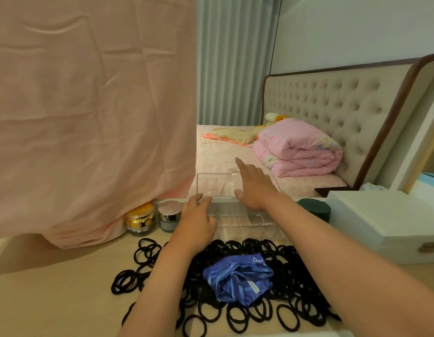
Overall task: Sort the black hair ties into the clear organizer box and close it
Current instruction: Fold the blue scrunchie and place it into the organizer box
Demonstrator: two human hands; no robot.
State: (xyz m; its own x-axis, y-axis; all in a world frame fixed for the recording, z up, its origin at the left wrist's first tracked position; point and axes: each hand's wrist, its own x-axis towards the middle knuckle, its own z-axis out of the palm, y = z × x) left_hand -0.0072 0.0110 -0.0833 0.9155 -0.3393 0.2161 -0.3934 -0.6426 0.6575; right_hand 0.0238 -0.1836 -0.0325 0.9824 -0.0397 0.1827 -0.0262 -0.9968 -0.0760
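Hair ties (296, 278) lie heaped on the table (65, 295), with a blue pouch (238, 278) on top. At their 12 o'clock stands the clear organizer box (245, 221), its lid (217, 187) upright. Your right hand (253, 190) presses straight, spread fingers against the lid. Your left hand (195, 217), fingers nearly straight, rests on the box's 9 o'clock rim.

organizer box (245, 221) behind hair ties (296, 295), pouch (238, 279) on the ties, jars (154, 218) left of box
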